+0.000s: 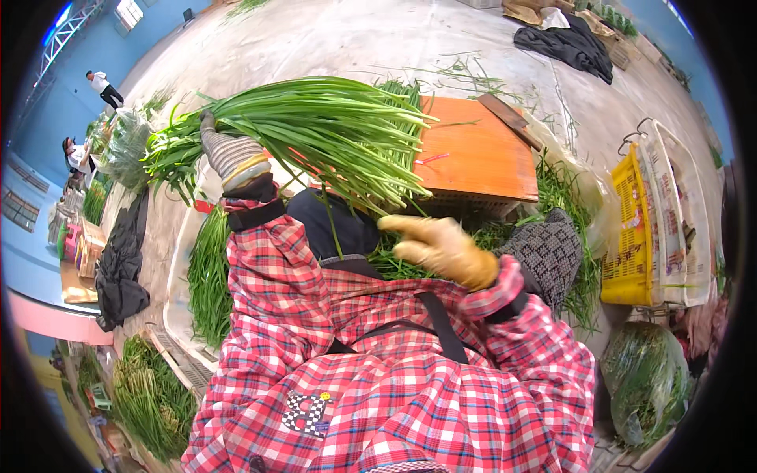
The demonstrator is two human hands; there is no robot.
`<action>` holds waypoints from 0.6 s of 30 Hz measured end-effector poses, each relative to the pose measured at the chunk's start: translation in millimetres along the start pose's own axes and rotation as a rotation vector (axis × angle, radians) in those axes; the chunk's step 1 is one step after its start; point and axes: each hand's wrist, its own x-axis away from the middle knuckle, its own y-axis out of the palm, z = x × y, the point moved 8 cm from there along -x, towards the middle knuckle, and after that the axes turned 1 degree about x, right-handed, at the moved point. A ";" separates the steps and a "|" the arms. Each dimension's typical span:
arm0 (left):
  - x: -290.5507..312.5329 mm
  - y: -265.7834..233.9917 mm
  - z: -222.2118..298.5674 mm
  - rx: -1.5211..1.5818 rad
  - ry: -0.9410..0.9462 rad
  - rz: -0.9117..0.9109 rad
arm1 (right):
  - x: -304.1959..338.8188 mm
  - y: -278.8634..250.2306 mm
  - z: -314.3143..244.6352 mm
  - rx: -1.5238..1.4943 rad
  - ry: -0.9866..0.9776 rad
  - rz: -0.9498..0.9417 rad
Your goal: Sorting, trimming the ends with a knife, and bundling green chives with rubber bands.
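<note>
My left hand [236, 162], in a grey striped glove, is closed round a large bunch of long green chives [315, 118]. The bunch is held up and fans out to the right, over my dark-clad knee and the edge of an orange board [477, 154]. My right hand [441, 248], in a yellow glove, is just below the right-hand ends of the chives. Its fingers point left, slightly blurred, with nothing visible in them. More loose chives [211, 276] lie beside my left arm and under my right hand.
A dark, flat knife-like piece [511, 121] rests on the orange board's far right corner. To the right stands a yellow crate [631, 229], with a clear bag of greens [646, 382] nearer me. Black cloth [126, 264] lies at left; two people [104, 87] are far left.
</note>
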 end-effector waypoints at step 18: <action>11.3 28.4 -5.6 0.075 -0.064 -0.178 | -31.5 48.3 21.9 0.178 -0.217 0.034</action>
